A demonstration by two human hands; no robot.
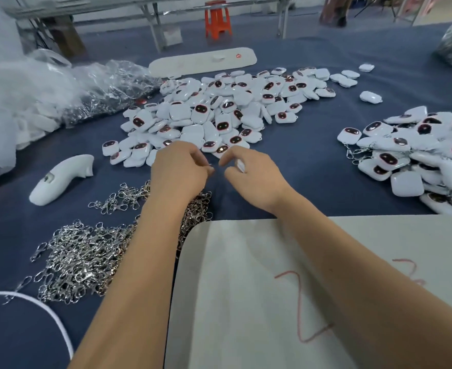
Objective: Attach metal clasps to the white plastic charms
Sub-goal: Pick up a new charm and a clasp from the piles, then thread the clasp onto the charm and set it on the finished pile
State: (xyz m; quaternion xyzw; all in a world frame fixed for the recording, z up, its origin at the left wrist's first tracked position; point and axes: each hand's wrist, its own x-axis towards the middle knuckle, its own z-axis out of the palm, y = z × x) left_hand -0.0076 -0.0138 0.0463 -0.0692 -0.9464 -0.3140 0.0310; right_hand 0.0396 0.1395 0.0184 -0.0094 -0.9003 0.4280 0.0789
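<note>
Just below the central charm pile (214, 113), I'd keep my right hand (254, 177) pinching the white charm (240, 165) steady while my left hand (179, 169), fingers curled around what looks like a clasp, hooks its loop.

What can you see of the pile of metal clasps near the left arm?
The pile of metal clasps is a loose, tangled heap of shiny silver lobster-type hooks with small rings. It lies on the blue cloth, at the near left. The left forearm crosses over its right part. The grey board lies beside its right edge.
</note>
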